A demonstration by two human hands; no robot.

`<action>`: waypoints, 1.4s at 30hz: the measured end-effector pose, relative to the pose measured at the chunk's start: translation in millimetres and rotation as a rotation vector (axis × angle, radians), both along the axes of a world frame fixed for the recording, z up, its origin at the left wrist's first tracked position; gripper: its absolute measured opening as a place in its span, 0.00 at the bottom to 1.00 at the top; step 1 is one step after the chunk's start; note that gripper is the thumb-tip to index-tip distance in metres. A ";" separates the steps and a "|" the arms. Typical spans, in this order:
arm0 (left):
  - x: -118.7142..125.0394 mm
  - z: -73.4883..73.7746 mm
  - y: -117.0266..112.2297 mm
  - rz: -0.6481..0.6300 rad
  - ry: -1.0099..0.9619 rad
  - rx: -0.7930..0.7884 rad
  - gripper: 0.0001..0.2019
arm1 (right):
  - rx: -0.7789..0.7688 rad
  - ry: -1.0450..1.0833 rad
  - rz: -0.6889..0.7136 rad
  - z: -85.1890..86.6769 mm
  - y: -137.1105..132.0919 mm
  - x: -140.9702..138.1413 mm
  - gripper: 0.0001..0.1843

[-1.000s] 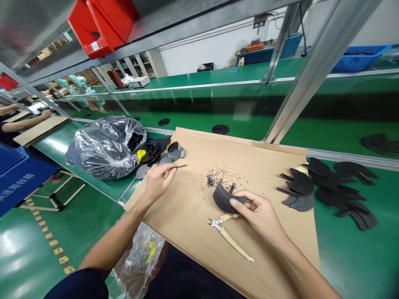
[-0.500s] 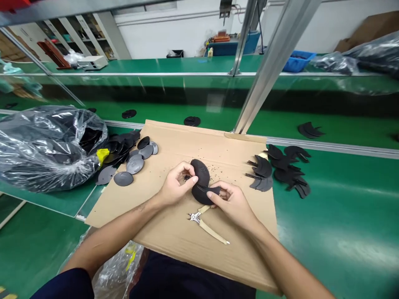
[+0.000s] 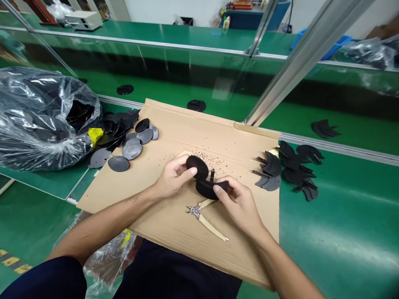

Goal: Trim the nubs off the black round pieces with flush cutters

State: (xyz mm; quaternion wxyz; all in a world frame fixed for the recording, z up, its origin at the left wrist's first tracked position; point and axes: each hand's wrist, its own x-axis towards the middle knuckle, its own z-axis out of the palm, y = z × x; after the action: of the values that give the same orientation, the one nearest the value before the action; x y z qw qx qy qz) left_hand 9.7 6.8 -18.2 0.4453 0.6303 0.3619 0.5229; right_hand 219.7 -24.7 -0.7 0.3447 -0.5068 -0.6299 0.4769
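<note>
Between thumb and fingers, my left hand [image 3: 174,174] pinches a black oval disc [image 3: 199,165]. A black curved piece [image 3: 208,189] with a thin upright prong is gripped by my right hand [image 3: 238,199]. The two black parts meet edge to edge, above a cardboard sheet [image 3: 168,128]; I cannot tell whether they are joined. Just below them lie side cutters [image 3: 202,219] with cream handles, jaws pointing left, one handle partly under my right hand. Small dark crumbs [image 3: 215,160] are scattered on the cardboard behind the parts.
Loose oval discs [image 3: 132,148] lie at the left beside a clear plastic bag [image 3: 46,120] full of black parts. Curved black pieces [image 3: 296,166] are piled at the right. A metal post [image 3: 299,70] rises behind the cardboard, and a conveyor belt [image 3: 162,91] runs beyond it.
The view has tipped downward. Both hands have turned the black parts, so the curved piece now shows its edge and prong and the disc lies flatter.
</note>
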 end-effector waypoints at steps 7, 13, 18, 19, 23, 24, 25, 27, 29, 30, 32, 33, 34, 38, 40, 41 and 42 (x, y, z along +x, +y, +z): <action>-2.9 -5.5 0.9 0.067 -0.082 -0.025 0.16 | -0.136 0.058 0.012 -4.8 -3.8 -0.5 0.19; -1.0 -3.4 -6.0 -0.071 0.146 0.051 0.18 | -0.182 0.114 0.035 -4.6 -3.5 -1.9 0.19; 1.1 -2.3 -8.7 -0.049 0.277 0.214 0.14 | -0.188 0.123 0.047 -1.3 -1.5 -1.3 0.19; 1.8 -2.8 -9.4 -0.038 0.282 0.228 0.15 | -0.188 0.114 0.053 -1.0 -1.6 -1.2 0.19; 4.2 -5.7 -12.7 -0.006 0.300 0.315 0.17 | -0.194 0.094 0.055 -2.1 -3.7 -1.6 0.20; 4.7 -6.4 -13.5 -0.007 0.303 0.346 0.18 | -0.192 0.094 0.054 -2.6 -4.2 -1.8 0.21; 5.1 -6.9 -14.1 -0.009 0.305 0.375 0.19 | -0.189 0.093 0.052 -3.1 -4.7 -2.1 0.22; 5.5 -7.1 -14.8 0.001 0.311 0.417 0.20 | -0.180 0.091 0.049 -3.6 -5.3 -2.4 0.22; 5.6 -6.7 -14.7 0.030 0.319 0.432 0.21 | -0.178 0.093 0.052 -3.3 -5.4 -2.1 0.21; 5.6 -6.4 -14.4 0.047 0.320 0.431 0.22 | -0.179 0.093 0.055 -3.1 -5.5 -1.7 0.20; 5.7 -6.4 -14.0 0.054 0.324 0.424 0.21 | -0.184 0.085 0.062 -2.8 -5.7 -0.8 0.19; 5.8 -6.6 -13.9 0.046 0.322 0.425 0.21 | -0.185 0.080 0.065 -2.8 -5.8 -0.4 0.19; 6.0 -7.0 -13.9 0.036 0.319 0.428 0.22 | -0.184 0.075 0.067 -3.0 -6.0 -0.1 0.19; 7.5 -8.7 -14.7 -0.002 0.315 0.450 0.23 | -0.151 0.055 0.063 -3.7 -5.5 0.4 0.18; 8.6 -9.0 -15.1 0.001 0.326 0.456 0.23 | -0.131 0.039 0.069 -3.2 -4.7 0.4 0.18; 9.1 -9.0 -15.3 0.010 0.331 0.460 0.23 | -0.125 0.034 0.074 -2.6 -4.3 0.4 0.18; 9.7 -8.9 -15.6 0.021 0.334 0.465 0.23 | -0.122 0.032 0.078 -1.8 -4.2 0.4 0.18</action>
State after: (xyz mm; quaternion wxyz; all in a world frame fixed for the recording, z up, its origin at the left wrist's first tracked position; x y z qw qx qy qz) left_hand 19.4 -8.8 -27.1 0.2177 0.7891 0.3072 0.4853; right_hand 220.1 -28.8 -2.5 0.3044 -0.4942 -0.6136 0.5354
